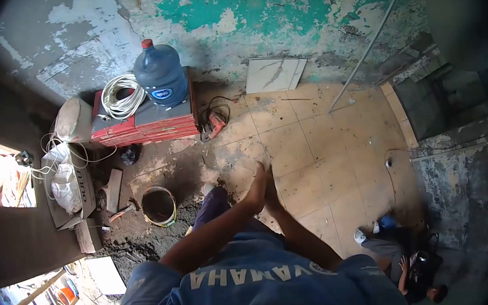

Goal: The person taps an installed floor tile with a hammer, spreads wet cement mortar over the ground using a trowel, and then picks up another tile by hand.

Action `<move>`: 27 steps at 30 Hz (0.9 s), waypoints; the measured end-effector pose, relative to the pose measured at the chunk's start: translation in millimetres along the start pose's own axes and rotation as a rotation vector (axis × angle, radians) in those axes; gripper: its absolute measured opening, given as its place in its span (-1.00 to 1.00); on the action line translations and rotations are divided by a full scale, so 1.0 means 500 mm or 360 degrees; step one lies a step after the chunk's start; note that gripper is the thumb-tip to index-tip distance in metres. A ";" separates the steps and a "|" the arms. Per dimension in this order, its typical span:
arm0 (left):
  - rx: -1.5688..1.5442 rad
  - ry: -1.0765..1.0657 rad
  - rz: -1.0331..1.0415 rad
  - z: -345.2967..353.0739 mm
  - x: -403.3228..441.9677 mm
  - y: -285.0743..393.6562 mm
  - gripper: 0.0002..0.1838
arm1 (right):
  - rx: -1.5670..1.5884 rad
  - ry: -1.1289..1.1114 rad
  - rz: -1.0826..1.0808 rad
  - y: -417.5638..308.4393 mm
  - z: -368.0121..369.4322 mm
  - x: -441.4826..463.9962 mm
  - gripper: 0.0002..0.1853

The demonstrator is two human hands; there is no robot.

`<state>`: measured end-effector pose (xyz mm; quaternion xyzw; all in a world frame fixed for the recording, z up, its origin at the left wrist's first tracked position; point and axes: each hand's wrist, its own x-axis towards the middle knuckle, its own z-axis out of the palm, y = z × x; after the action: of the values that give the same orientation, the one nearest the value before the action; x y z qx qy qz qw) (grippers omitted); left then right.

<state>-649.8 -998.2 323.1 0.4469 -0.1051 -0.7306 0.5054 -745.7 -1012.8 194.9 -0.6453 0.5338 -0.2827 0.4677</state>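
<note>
My left hand (256, 188) and my right hand (271, 193) meet palm to palm in front of my body. The fingers of both look stretched out, and I see nothing held between them. Below the hands are the tan floor tiles (291, 147), dusty and stained. To the left of my hands stands a bucket (174, 211) with a dark inside, beside wet grey mortar (140, 245) on the floor. My knee (216, 201) shows just left of my forearms.
A blue water jug (158, 72) and a coiled white cable (122, 97) sit on stacked red boxes (145, 127). Nearby lies a red power drill (215, 124). A marble-look tile (275, 74) and a long pole (370, 42) lean on the wall. Another person (416, 265) sits at lower right.
</note>
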 end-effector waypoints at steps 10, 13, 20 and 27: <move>0.1355 0.0140 0.0187 -0.367 0.328 0.157 -0.44 | -0.1578 -0.0512 0.0798 0.307 -0.309 0.101 -0.43; 0.1537 0.0213 0.0542 -0.572 0.402 0.113 0.06 | -0.1521 -0.0026 0.0625 0.224 -0.320 0.186 -0.42; 0.2060 0.0641 -0.0476 -0.670 0.488 0.195 -0.16 | -0.1417 0.0358 0.0698 0.093 -0.394 0.538 -0.58; 0.1592 0.1327 -0.0152 -0.572 0.665 0.125 -0.26 | -0.1196 -0.0236 0.0328 0.215 -0.396 1.030 -0.12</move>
<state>-422.1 -1218.9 13.8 0.8783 -0.2075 -0.3804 0.2019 -823.2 -1562.7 107.9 -0.7333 0.6266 0.0281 0.2623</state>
